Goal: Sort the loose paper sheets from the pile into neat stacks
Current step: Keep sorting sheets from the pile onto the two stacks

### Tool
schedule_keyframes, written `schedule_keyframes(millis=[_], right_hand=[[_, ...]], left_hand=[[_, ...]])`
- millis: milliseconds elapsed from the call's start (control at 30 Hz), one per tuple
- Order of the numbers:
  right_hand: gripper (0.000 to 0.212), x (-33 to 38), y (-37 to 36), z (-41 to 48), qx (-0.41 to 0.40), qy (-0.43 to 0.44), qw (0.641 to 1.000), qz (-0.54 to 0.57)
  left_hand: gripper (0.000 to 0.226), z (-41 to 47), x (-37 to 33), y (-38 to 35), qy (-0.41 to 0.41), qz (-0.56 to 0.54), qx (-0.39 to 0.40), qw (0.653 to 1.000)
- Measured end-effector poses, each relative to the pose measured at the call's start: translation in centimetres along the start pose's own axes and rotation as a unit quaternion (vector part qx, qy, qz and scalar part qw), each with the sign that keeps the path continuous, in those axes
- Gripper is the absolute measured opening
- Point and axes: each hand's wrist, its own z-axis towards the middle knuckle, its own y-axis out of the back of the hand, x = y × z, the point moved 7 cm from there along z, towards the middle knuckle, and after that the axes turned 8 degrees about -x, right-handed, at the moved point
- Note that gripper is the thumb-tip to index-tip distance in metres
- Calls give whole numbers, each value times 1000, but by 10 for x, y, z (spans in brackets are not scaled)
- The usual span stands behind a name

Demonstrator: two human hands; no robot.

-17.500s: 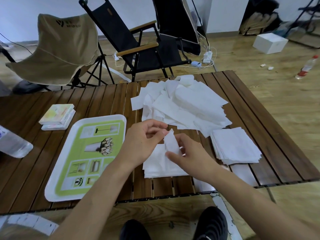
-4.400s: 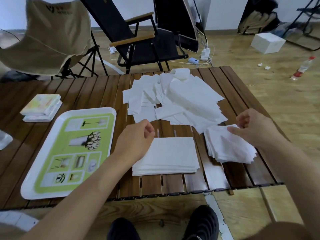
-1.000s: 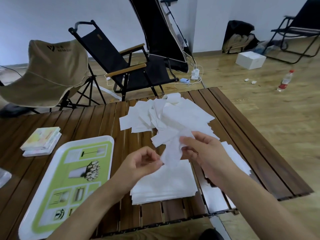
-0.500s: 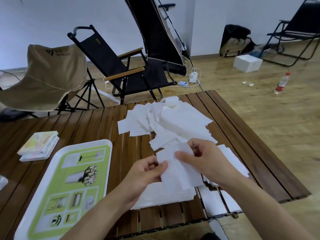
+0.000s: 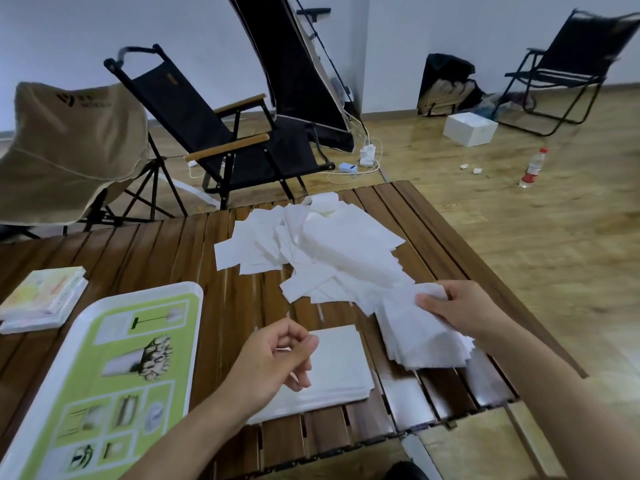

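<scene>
A loose pile of white paper sheets (image 5: pixel 332 251) lies on the far middle of the wooden slat table (image 5: pixel 166 251). A neat stack (image 5: pixel 341 365) sits near the front edge, and a second stack (image 5: pixel 426 337) lies to its right. My right hand (image 5: pixel 460 311) pinches a white sheet (image 5: pixel 427 294) by its far edge, just above the right stack. My left hand (image 5: pixel 277 358) hovers over the left side of the front stack with its fingers loosely curled, holding nothing.
A white and green tray (image 5: pixel 104 375) lies at the front left, with a small pack of tissues (image 5: pixel 41 297) behind it. Folding chairs (image 5: pixel 214 133) stand past the table's far edge. A white box (image 5: pixel 469 128) and a bottle (image 5: pixel 533 168) are on the floor to the right.
Half a second ago both hands held one sheet over the front stack. Now my left hand has let go and my right hand has carried the sheet right, over the right stack.
</scene>
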Motion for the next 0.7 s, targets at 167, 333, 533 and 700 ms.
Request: schedule_keyframes(millis=[167, 333, 533, 700], right_hand=[[35, -15, 2, 5, -7, -26, 998, -59], [35, -14, 3, 7, -16, -26, 992, -125], [59, 3, 8, 5, -77, 21, 965, -251], [21, 17, -11, 4, -46, 65, 971, -226]], left_hand=[[19, 6, 8, 5, -2, 20, -4, 1000], [16, 10, 13, 10, -9, 32, -13, 999], [6, 25, 20, 26, -55, 170, -104, 978], [17, 80, 9, 26, -120, 282, -172, 936]])
